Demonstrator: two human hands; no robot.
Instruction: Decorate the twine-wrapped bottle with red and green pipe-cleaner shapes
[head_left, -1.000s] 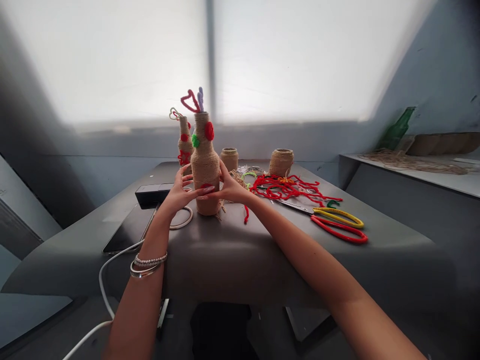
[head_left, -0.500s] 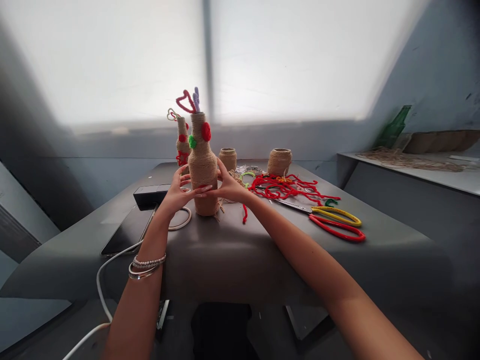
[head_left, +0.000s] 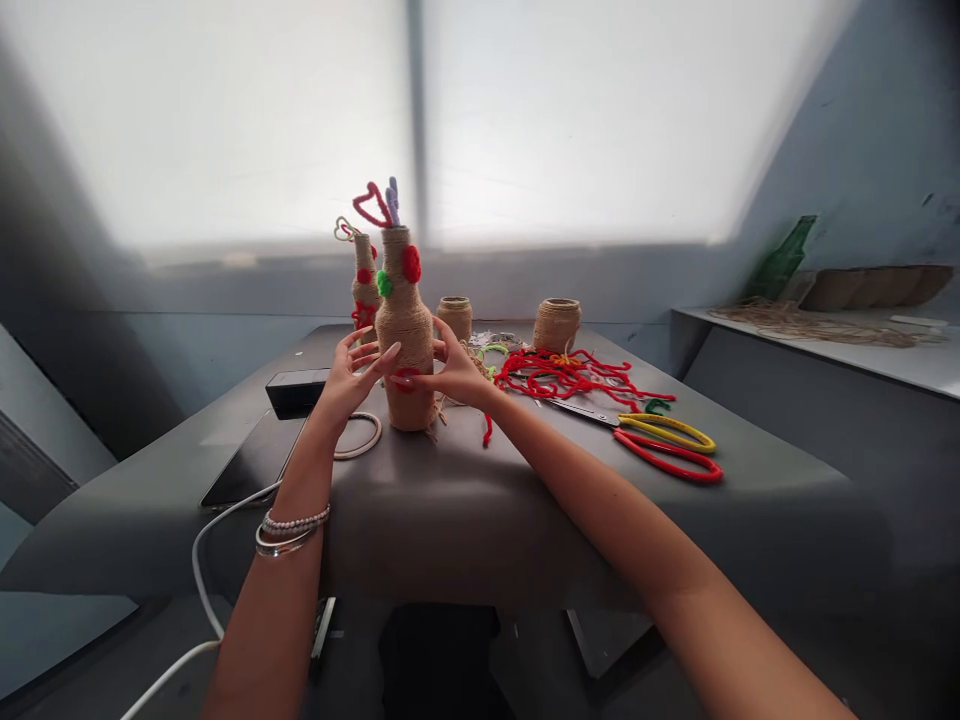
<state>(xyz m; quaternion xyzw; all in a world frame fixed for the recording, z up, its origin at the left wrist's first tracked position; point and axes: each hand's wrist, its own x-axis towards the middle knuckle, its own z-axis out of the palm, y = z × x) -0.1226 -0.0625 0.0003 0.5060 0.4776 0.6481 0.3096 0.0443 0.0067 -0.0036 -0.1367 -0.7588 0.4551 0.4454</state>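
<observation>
A twine-wrapped bottle (head_left: 405, 325) stands upright on the grey table, with red and green fuzzy pieces on it and a red heart (head_left: 373, 205) and a purple stem at its mouth. My right hand (head_left: 456, 370) grips its right side, the thumb across the front by a low red piece (head_left: 406, 379). At the bottle's left side is my left hand (head_left: 351, 375), its fingers apart and its thumb tip at the twine. A second wrapped bottle (head_left: 364, 290) stands behind on the left.
Two twine-wrapped jars (head_left: 557, 323) stand at the back. Red pipe cleaners (head_left: 577, 375) and scissors (head_left: 664, 440) lie right. A black box (head_left: 296, 392), a dark tablet-like device (head_left: 251, 465), a ring and a white cable are left. A side table holds a green bottle (head_left: 784, 260).
My left hand's thumb has lifted from the low front of the bottle and moved up, uncovering more of the low red piece. My right hand keeps its hold.
</observation>
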